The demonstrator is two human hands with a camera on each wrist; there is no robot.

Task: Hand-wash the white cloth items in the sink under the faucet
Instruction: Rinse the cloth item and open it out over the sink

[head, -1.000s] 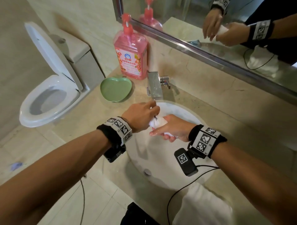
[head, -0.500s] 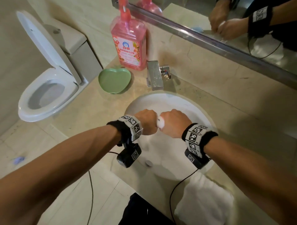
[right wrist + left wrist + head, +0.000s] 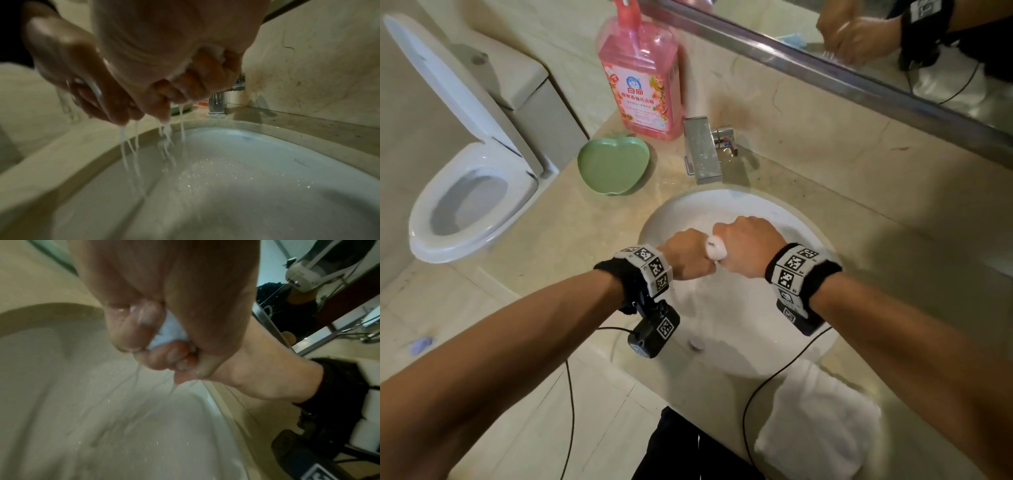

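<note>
A small white cloth [image 3: 716, 247] is bunched tight between my two fists over the white sink [image 3: 808, 236]. My left hand [image 3: 690, 255] grips one end and my right hand [image 3: 748, 248] grips the other, knuckles up, side by side. In the left wrist view a bit of the cloth [image 3: 170, 331] shows between curled wet fingers. Milky water [image 3: 131, 155] streams from both fists into the basin in the right wrist view. The chrome faucet [image 3: 702, 150] stands behind the sink; no water shows at its spout.
A pink soap pump bottle [image 3: 643, 75] and a green apple-shaped dish [image 3: 613, 168] stand left of the faucet. A folded white towel [image 3: 822, 425] lies on the counter's front right. An open toilet [image 3: 469, 198] is at the left. A mirror [image 3: 859, 44] runs along the back.
Both hands have drawn back from under the faucet toward the sink's middle and turned into fists wringing the cloth; water now runs out of it.
</note>
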